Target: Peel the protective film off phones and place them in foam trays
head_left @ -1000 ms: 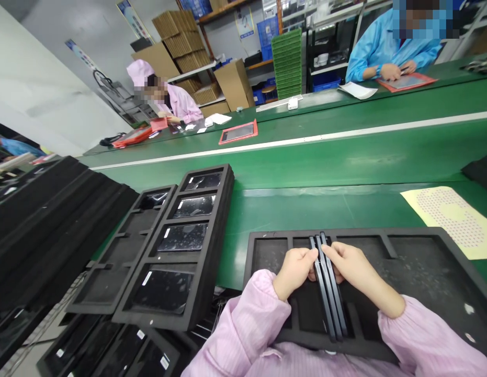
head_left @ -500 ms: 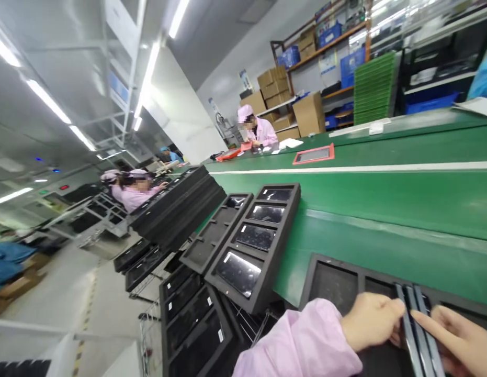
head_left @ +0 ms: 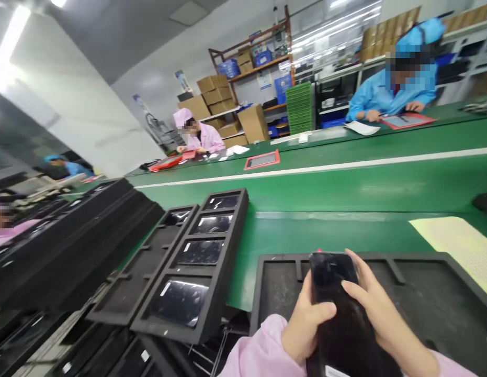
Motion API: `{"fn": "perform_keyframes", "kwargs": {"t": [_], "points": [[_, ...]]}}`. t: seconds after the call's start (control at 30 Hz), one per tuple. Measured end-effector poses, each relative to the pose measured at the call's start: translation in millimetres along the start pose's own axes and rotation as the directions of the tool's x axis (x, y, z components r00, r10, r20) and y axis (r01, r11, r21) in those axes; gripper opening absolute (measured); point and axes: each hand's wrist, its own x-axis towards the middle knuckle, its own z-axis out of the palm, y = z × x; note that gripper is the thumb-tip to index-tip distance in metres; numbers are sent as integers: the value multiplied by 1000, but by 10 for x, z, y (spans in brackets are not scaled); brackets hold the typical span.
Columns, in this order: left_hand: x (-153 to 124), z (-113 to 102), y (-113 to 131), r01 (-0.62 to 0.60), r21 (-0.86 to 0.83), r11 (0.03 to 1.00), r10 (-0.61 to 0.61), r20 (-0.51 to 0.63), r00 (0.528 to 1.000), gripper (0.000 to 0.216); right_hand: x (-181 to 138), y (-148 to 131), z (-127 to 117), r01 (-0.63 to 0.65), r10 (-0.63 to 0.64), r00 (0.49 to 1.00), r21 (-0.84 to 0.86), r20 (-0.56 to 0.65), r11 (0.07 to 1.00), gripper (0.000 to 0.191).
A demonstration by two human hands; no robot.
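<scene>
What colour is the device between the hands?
The device shows a black face, best seen in the head view.

Two hands [head_left: 308, 320] at the grip. Four screens [head_left: 201, 252] in one tray [head_left: 198, 269] left of it, one yellow sheet [head_left: 455, 245] right.

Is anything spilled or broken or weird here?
Nothing stands out. The left hand and right hand hold a black device over a tray, and four screens lie neatly in a narrower tray. No spill or crack shows.

The black phone [head_left: 343, 335] looks smooth and glossy, the tray [head_left: 280, 288] matt and foam-like (faintly scuffed), the green worktop [head_left: 325, 230] smooth, the pink sleeve [head_left: 255, 356] cloth.
</scene>
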Motion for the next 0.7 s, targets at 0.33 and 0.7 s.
{"fn": "perform_keyframes", "kwargs": {"t": [0.33, 0.7], "points": [[-271, 286, 337, 297, -56, 953, -281, 193, 940, 36, 160, -600, -379, 430, -371, 901, -355, 224, 830, 28], [-412, 176, 348, 383, -158, 910, -360, 155, 920, 35, -416, -816, -586, 948, -543, 319, -263, 777, 180, 16]]}}
